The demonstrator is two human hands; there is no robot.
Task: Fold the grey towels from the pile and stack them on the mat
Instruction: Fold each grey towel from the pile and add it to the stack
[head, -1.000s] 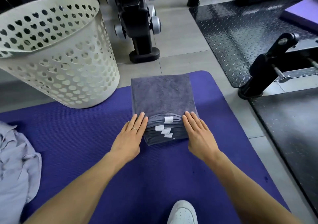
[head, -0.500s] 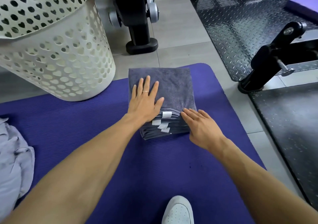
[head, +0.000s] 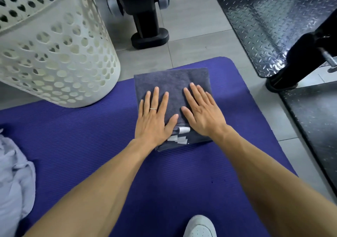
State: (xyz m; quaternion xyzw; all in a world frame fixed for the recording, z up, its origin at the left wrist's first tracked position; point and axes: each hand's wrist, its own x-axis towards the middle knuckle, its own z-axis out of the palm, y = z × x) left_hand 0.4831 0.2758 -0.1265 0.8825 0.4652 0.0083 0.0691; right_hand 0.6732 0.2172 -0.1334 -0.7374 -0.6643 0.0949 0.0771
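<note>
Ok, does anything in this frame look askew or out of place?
Nothing serious. The stack of grey towels sits square on the purple mat under both flat hands, left hand and right hand. Its near edge is slightly uneven: the white tags fan out unaligned.

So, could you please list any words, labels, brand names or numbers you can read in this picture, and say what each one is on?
No text can be read anywhere in the picture.
White tags on the near edge of the grey towel stack: any print is too small and blurred to read.
Laundry basket: only heart-shaped and round holes, no lettering.
Purple mat, white shoe and ring on the left hand: no marking visible.
</note>
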